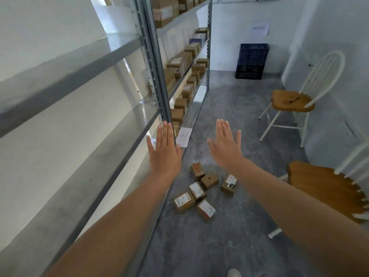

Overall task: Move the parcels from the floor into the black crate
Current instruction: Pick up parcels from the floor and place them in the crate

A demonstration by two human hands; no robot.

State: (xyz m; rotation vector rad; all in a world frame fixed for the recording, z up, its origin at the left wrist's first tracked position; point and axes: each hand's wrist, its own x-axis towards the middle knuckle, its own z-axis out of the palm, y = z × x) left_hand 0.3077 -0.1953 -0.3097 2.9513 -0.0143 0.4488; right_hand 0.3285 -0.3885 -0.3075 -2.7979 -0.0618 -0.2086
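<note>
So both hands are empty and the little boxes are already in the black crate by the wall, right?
Not quite. The left hand and right hand are empty, but the little boxes lie on the floor, not in the black crate by the wall. The head view shows it.

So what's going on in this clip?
A person stands in a storeroom aisle with the left hand and right hand held out flat in front, holding nothing. Six small cardboard parcels lie scattered on the floor below the hands, next to the metal shelving. The black crate stands against the far wall, well away from them. No parcel has been picked up yet.
</note>
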